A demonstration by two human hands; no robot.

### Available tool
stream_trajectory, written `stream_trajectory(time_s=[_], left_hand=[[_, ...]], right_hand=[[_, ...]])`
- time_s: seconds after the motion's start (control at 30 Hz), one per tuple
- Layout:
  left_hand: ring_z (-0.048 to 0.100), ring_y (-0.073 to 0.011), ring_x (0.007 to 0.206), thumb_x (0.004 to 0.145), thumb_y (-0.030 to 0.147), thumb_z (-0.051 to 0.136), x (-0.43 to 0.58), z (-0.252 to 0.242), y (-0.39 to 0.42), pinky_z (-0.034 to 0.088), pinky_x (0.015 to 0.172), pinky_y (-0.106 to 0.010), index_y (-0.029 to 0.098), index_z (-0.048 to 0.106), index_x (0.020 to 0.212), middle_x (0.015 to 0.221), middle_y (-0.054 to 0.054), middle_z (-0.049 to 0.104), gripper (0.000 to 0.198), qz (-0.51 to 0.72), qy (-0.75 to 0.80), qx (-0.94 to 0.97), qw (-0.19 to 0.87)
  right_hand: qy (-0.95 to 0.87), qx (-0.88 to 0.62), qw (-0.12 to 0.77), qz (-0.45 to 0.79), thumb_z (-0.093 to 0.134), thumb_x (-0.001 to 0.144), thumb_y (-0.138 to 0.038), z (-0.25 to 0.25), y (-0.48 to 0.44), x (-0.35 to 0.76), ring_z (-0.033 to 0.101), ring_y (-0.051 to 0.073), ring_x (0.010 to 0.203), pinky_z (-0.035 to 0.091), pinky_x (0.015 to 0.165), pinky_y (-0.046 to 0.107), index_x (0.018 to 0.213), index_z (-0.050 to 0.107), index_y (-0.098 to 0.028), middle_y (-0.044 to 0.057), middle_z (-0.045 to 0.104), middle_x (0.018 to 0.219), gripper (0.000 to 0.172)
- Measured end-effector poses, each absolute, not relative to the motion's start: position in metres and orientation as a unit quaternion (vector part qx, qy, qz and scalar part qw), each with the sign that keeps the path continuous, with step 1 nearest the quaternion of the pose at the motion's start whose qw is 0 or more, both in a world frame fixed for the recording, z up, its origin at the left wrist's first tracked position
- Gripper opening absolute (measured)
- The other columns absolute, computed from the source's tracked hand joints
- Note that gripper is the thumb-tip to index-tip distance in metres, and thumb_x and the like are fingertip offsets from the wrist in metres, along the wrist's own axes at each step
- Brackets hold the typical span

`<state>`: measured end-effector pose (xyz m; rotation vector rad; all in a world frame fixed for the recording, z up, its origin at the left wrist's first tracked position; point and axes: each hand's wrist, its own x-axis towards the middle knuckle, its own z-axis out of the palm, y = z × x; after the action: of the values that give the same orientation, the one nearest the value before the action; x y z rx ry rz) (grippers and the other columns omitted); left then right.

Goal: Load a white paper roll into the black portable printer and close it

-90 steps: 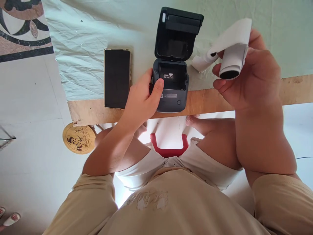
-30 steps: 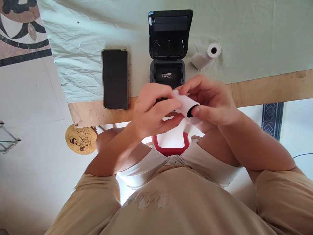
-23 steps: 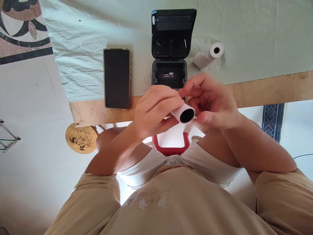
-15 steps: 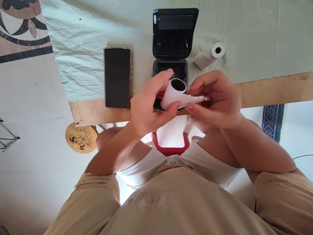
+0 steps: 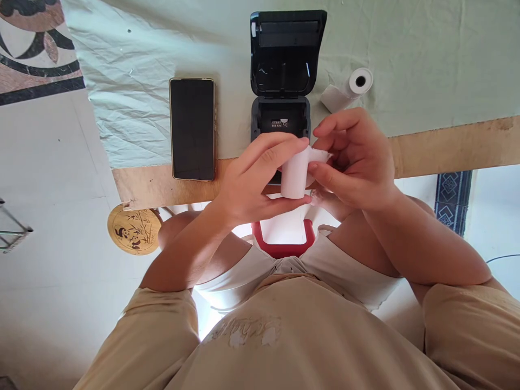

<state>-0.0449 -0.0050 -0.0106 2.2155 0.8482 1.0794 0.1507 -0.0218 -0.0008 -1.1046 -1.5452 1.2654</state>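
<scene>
A white paper roll (image 5: 294, 176) is gripped at its two ends between the fingers and thumb of my left hand (image 5: 255, 179). Its loose paper end sticks out to the right, where my right hand (image 5: 357, 160) pinches it between thumb and fingers. Just beyond the roll stands a small black printer (image 5: 280, 116) with its lid (image 5: 287, 54) raised; a label with print shows inside its bay. My left hand covers the printer's near part.
A second paper roll (image 5: 361, 81) lies right of the printer, its loose end spread left. A phone (image 5: 192, 129) with a dark screen lies to the left. Pale green cloth (image 5: 439, 65) covers the table up to its bare wooden edge (image 5: 455, 146). A round wooden stool (image 5: 134, 228) stands below.
The paper roll has turned in my left hand, so its hollow core no longer shows. My left fingers have closed over its far end, uncovering the printer's bay. My right hand has shifted slightly left.
</scene>
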Motion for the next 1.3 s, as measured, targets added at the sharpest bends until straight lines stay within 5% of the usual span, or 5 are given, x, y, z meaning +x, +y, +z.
stream_trajectory(time_s=[0.17, 0.43, 0.63, 0.97, 1.3], left_hand=[[0.066, -0.0176, 0.093, 0.058, 0.054, 0.078, -0.045, -0.01, -0.002, 0.056, 0.082, -0.027, 0.023, 0.055, 0.122, 0.108, -0.007, 0.07, 0.075, 0.439, 0.268, 0.815, 0.267], [0.066, -0.021, 0.095, 0.07, 0.069, 0.056, -0.047, -0.019, -0.006, 0.052, 0.082, -0.037, 0.03, 0.048, 0.129, 0.108, -0.003, 0.07, 0.072, 0.407, 0.255, 0.826, 0.294], [0.055, -0.0216, 0.098, 0.084, 0.048, 0.049, -0.048, -0.011, -0.004, 0.047, 0.084, -0.041, 0.033, 0.057, 0.111, 0.105, -0.006, 0.057, 0.032, 0.432, 0.463, 0.723, 0.275], [0.035, -0.0284, 0.125, 0.079, 0.075, 0.033, -0.04, -0.031, 0.006, 0.021, 0.113, -0.047, 0.021, 0.051, 0.123, 0.134, -0.014, 0.037, 0.072, 0.316, 0.599, 0.661, 0.323], [0.036, -0.0238, 0.136, 0.082, 0.062, 0.047, -0.039, -0.032, 0.003, 0.028, 0.117, -0.041, 0.027, 0.043, 0.122, 0.138, -0.006, 0.042, 0.053, 0.454, 0.519, 0.548, 0.473]], right_hand=[[-0.754, -0.394, 0.445, 0.28, 0.069, 0.073, -0.019, -0.002, -0.019, 0.149, 0.038, 0.004, 0.054, 0.039, 0.043, 0.025, 0.1, 0.055, -0.031, 0.002, 0.05, 0.111, 0.033], [-0.821, -0.298, 0.479, 0.091, 0.069, 0.073, -0.016, -0.004, -0.021, 0.143, 0.059, 0.009, 0.07, 0.049, 0.052, 0.024, 0.1, 0.065, -0.024, 0.003, 0.061, 0.101, 0.028], [-0.765, -0.346, 0.504, 0.203, 0.062, 0.077, -0.035, -0.008, -0.012, 0.151, 0.061, 0.015, 0.074, 0.053, 0.063, 0.03, 0.098, 0.063, -0.02, 0.004, 0.064, 0.085, 0.026], [-0.666, -0.436, 0.504, 0.335, 0.028, 0.094, -0.05, -0.031, 0.007, 0.122, 0.045, 0.021, 0.13, 0.044, 0.105, 0.041, 0.116, 0.05, -0.03, 0.004, 0.057, 0.118, 0.037], [-0.611, -0.471, 0.542, 0.333, 0.031, 0.093, -0.051, -0.03, 0.006, 0.096, 0.055, 0.021, 0.117, 0.047, 0.101, 0.042, 0.106, 0.056, -0.029, 0.003, 0.06, 0.109, 0.036]])
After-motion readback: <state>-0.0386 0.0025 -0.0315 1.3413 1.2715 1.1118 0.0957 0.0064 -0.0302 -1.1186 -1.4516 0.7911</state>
